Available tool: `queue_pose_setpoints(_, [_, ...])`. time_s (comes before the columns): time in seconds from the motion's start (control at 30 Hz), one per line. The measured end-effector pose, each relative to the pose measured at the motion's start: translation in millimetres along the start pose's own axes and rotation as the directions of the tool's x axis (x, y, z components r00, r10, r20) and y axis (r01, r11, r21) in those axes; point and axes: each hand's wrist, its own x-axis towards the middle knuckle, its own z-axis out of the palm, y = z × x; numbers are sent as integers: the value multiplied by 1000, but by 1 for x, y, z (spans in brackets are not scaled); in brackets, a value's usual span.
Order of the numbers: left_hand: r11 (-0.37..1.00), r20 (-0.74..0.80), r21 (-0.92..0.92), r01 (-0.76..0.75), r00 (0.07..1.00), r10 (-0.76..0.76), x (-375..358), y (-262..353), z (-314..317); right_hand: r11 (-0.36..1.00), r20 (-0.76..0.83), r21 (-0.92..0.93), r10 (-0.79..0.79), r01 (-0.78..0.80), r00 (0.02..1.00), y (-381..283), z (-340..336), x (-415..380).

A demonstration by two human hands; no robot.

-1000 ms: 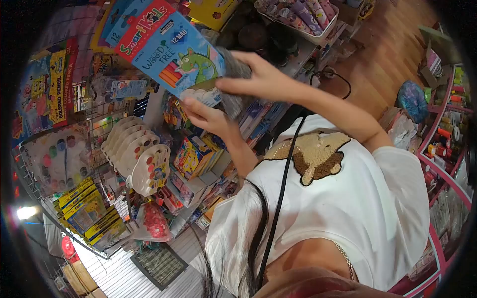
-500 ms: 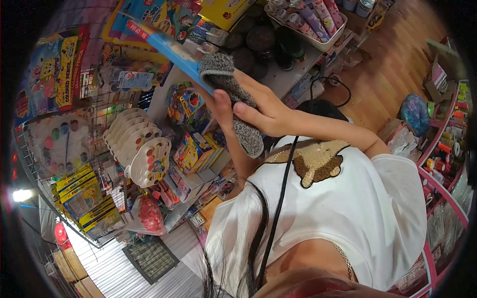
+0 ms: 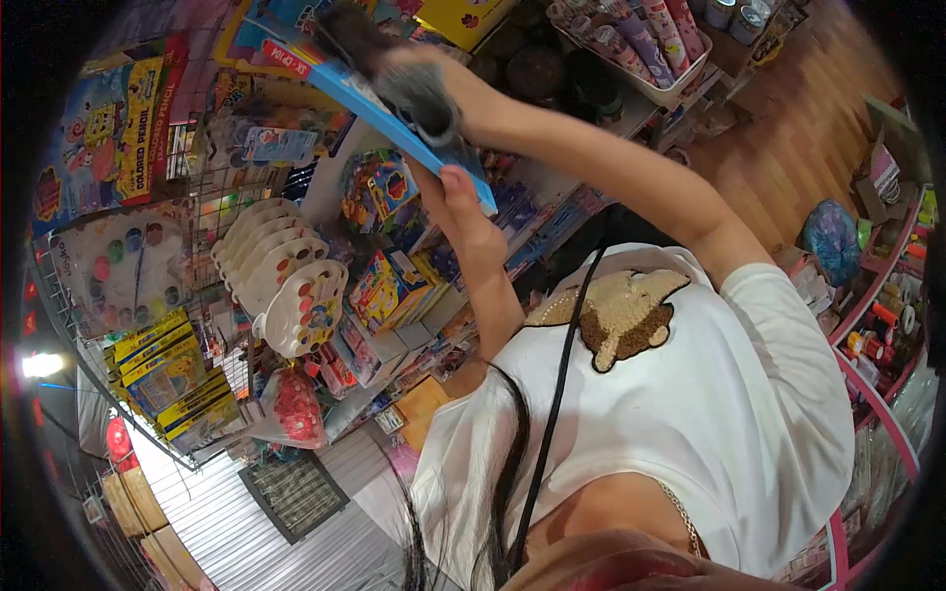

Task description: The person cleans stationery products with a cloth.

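My left hand (image 3: 471, 225) grips the lower end of a flat blue box (image 3: 396, 130), its thumb on the near edge. The box slants up to the left and has a red label near its far part. A dark grey cloth (image 3: 419, 97), blurred by motion, lies against the upper side of the box. My right hand (image 3: 458, 87) is closed on this cloth, farther up the box than my left hand. Its fingertips are hidden or smeared.
A wire rack on the left holds coloured pencil packs (image 3: 123, 133), paint palettes (image 3: 301, 305) and yellow boxes (image 3: 163, 369). A white basket (image 3: 680, 91) of patterned tubes stands at the upper right. A black cable (image 3: 562, 384) hangs over the white shirt.
My right hand and the cloth have moved up and left along the box, away from my left hand. The lower end of the box has come into view, shifted down and right.
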Motion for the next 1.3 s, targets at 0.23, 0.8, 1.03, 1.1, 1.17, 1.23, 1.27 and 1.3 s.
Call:
queue_pose_setpoints(0.23, [986,43,-99,-136,989,141,4,-14,-3,956,-155,284,118,-71,981,-46,18,-90])
queue_pose_setpoints(0.8, [995,-35,-5,-98,995,97,-4,3,21,948,-140,-7,-316,318,938,-15,-6,-6])
queue_pose_setpoints(1.03, [688,-12,-723,64,994,-106,1,-20,13,813,-126,525,368,-252,921,-65,6,-84])
queue_pose_setpoints(1.1, [786,14,-613,77,996,-86,1,-14,12,983,-196,181,39,-3,980,-66,7,-85])
queue_pose_setpoints(1.17, [963,48,-267,22,999,-10,-1,-4,10,978,-192,118,-149,174,970,-68,1,-62])
queue_pose_setpoints(1.23, [990,61,-142,-9,998,18,-3,-1,10,956,-173,119,-246,268,954,-73,-5,-31])
queue_pose_setpoints(1.27, [994,67,-110,-16,997,24,-5,-1,10,951,-165,150,-246,271,955,-77,-7,-15])
queue_pose_setpoints(1.3, [996,72,-87,-21,997,27,-6,-1,10,945,-159,183,-244,271,957,-80,-9,0])
